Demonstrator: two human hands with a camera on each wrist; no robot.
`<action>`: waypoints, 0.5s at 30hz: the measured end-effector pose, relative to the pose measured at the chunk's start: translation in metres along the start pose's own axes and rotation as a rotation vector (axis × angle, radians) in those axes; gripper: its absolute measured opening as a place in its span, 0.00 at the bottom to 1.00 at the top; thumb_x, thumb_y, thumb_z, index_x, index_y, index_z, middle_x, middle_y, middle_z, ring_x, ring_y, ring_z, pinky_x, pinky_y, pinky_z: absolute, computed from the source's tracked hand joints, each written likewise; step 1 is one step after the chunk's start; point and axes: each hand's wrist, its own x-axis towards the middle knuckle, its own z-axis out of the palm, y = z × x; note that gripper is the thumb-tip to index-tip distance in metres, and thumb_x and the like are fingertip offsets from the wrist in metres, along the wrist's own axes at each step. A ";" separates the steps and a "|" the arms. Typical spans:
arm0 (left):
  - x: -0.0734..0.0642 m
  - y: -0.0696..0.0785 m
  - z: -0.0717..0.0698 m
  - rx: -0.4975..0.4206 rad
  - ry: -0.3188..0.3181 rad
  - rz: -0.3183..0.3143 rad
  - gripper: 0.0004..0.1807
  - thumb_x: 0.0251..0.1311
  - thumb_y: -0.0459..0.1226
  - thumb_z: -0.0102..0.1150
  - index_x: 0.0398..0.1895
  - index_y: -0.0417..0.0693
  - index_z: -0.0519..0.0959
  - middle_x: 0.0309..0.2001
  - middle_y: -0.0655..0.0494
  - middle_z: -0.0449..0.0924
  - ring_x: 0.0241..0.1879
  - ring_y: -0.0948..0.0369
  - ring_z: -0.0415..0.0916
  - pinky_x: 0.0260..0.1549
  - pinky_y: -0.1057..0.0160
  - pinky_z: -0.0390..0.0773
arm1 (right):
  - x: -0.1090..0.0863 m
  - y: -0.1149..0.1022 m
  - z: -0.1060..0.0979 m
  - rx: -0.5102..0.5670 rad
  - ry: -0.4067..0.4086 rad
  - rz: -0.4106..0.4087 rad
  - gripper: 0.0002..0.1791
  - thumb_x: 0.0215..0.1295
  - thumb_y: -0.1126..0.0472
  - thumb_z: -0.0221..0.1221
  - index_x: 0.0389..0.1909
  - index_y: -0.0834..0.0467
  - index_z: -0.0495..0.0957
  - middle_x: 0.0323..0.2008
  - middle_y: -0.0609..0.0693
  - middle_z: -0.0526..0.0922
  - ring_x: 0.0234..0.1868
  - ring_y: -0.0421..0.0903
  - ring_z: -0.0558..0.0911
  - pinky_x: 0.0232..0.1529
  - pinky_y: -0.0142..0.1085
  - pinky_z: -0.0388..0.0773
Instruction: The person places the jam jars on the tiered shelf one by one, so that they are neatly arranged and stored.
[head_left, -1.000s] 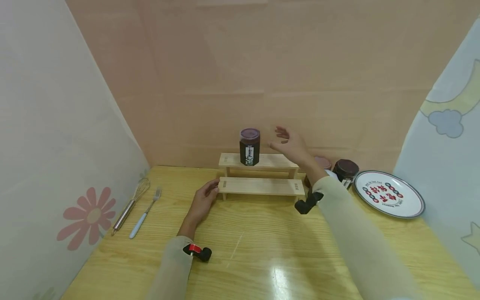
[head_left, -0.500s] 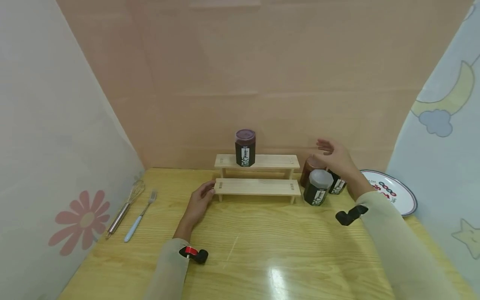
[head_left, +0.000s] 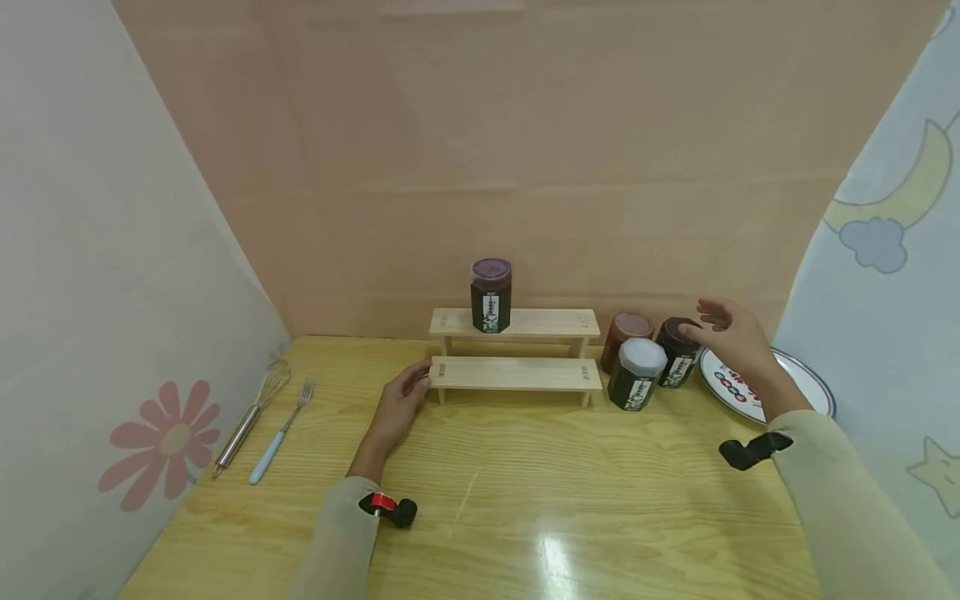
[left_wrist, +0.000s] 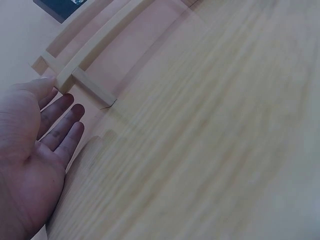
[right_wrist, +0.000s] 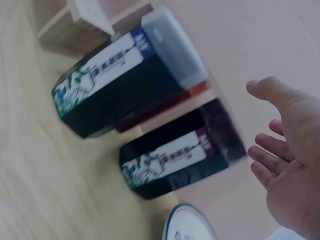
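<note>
Smooth, matt wooden stand (head_left: 517, 374) on a glossy, wood-grain table (head_left: 525, 467)
Left of the stand, a shiny metal whisk (head_left: 244, 428); right of it, a smooth plate (head_left: 810, 379) and smooth-topped jars (head_left: 636, 377), perhaps plastic.

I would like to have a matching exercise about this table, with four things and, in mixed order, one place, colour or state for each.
Things:
1. purple-lidded jar
2. fork
3. left hand
4. plate

Descriptions:
A. has a light blue handle
B. is white with a dark rim
C. stands on the upper wooden shelf
D. touches the left end of the lower wooden shelf

Right pairs: 1-C, 2-A, 3-D, 4-B
</note>
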 end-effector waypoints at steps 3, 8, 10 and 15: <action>0.000 -0.001 0.000 0.001 0.007 0.004 0.24 0.79 0.44 0.52 0.74 0.52 0.70 0.73 0.48 0.71 0.74 0.50 0.68 0.74 0.48 0.69 | -0.002 0.012 0.002 -0.005 0.006 0.006 0.48 0.73 0.43 0.61 0.81 0.65 0.51 0.76 0.72 0.60 0.72 0.75 0.63 0.66 0.68 0.66; 0.001 -0.002 0.000 0.004 0.004 -0.001 0.24 0.79 0.45 0.52 0.74 0.54 0.70 0.74 0.50 0.71 0.74 0.51 0.68 0.74 0.48 0.69 | -0.004 0.025 0.009 -0.002 0.004 0.035 0.50 0.73 0.45 0.62 0.81 0.66 0.48 0.76 0.75 0.58 0.73 0.75 0.63 0.66 0.67 0.68; 0.001 -0.002 0.000 0.003 0.007 -0.005 0.23 0.79 0.45 0.52 0.74 0.55 0.70 0.73 0.50 0.71 0.74 0.51 0.68 0.74 0.49 0.69 | -0.004 0.029 0.014 0.008 -0.001 0.047 0.52 0.73 0.45 0.63 0.82 0.66 0.45 0.76 0.75 0.57 0.73 0.75 0.63 0.63 0.57 0.76; 0.000 -0.002 0.001 0.004 0.010 -0.006 0.23 0.79 0.43 0.52 0.74 0.53 0.71 0.73 0.49 0.71 0.74 0.51 0.69 0.73 0.52 0.71 | -0.004 0.038 0.026 0.052 0.011 0.074 0.53 0.72 0.45 0.64 0.82 0.65 0.43 0.76 0.74 0.58 0.73 0.71 0.65 0.44 0.19 0.71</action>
